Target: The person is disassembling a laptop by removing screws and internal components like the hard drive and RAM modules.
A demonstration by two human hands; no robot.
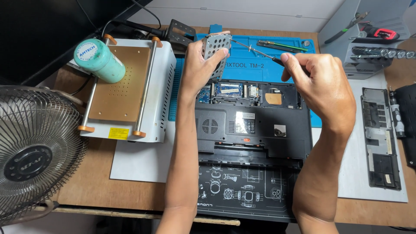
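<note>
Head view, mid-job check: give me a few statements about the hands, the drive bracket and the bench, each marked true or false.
1. The left hand holds a perforated metal drive bracket above the opened laptop. True.
2. The right hand is empty. False: its fingers pinch a thin screwdriver whose tip reaches the bracket.
3. The laptop lies with its underside up and a compartment uncovered. True.
4. The green-capped cylinder stands on the laptop. False: it lies on the white machine with the brown plate, left of the laptop.
5. A wire-guarded fan is at the right edge. False: it is at the left edge.
</note>
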